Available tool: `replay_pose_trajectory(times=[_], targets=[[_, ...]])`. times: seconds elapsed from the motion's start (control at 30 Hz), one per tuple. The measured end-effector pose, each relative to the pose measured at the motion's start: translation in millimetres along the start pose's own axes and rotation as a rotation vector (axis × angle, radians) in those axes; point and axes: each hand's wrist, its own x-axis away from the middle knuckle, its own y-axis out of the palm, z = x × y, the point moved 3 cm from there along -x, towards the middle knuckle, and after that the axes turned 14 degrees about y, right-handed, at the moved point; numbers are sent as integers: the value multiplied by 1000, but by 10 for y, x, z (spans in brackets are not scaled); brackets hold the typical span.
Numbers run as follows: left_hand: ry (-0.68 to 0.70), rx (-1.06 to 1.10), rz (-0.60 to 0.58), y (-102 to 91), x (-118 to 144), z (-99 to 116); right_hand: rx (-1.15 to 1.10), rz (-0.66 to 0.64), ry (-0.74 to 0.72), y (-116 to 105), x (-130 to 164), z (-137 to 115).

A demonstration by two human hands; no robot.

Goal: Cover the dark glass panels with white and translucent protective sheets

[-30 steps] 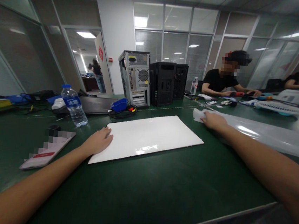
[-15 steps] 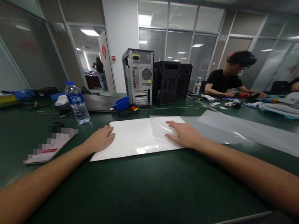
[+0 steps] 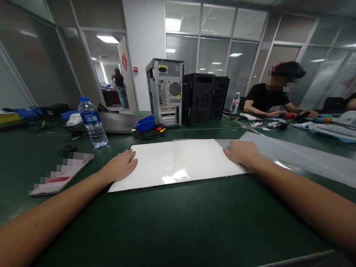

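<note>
We see a rather dim room, lit from above by ceiling panels [image 3: 172, 24] at the far centre and far right. Their glare lands as a bright patch on the white panel [image 3: 175, 160] and streaks the clear film [image 3: 304, 160] to the right. The edges bow and smear, the far right blurs, and shadows on the green table [image 3: 171, 229] stay soft.

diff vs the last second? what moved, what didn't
The right hand went from the clear plastic sheet at the far right onto the flat white glossy panel, drawing the sheet over it, then slid back to the panel's right end. The left hand stayed flat on the panel's left end; the plastic water bottle stayed put.
</note>
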Motion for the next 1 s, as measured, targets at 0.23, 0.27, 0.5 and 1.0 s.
replay_pose_trajectory(times=[0.23, 0.27, 0.5, 1.0], targets=[[-7, -4, -14, -13, 0, 28, -10, -28, 15, 71, -45, 7], [-6, -3, -17, -13, 0, 31, -17, -26, -1, 68, -28, -35], [4, 17, -7, -27, 12, 58, -93, 18, -158, -15, 157, -307], [-21, -5, -42, -22, 16, 50, -207, 7, -392, -104, 450, -559]])
